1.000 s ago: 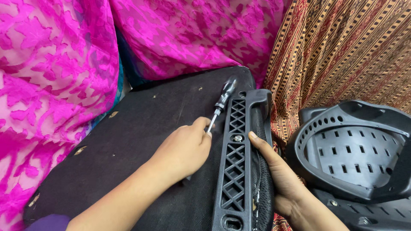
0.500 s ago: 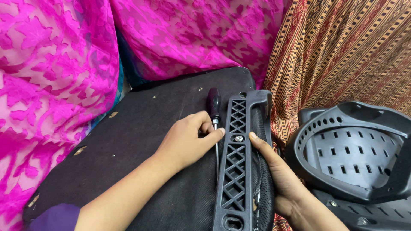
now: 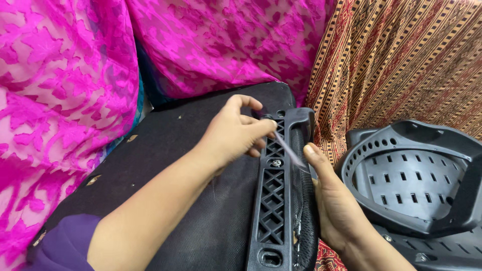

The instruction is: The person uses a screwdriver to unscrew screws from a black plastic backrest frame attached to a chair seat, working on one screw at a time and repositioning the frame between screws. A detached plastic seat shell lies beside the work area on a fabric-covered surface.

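My left hand (image 3: 235,134) hovers over the top end of a black plastic lattice bar (image 3: 273,211) and is closed on a screwdriver. Only the screwdriver's thin shaft (image 3: 289,151) shows, blurred, slanting down-right from my fingers toward my right thumb. A silver screw (image 3: 276,163) sits in the bar just below my left hand. My right hand (image 3: 334,203) grips the bar's right edge, thumb pointing up along it. The bar lies on the right side of a black fabric seat cushion (image 3: 175,170).
A black perforated plastic chair shell (image 3: 411,180) lies at the right, close to my right wrist. Bright pink patterned cloth (image 3: 65,100) covers the left and back. Brown striped cloth (image 3: 401,65) hangs at the back right.
My left hand has moved up the bar toward its top end and turned the screwdriver; its handle, earlier pointing away, is now hidden in my fist. My right hand has stayed put.
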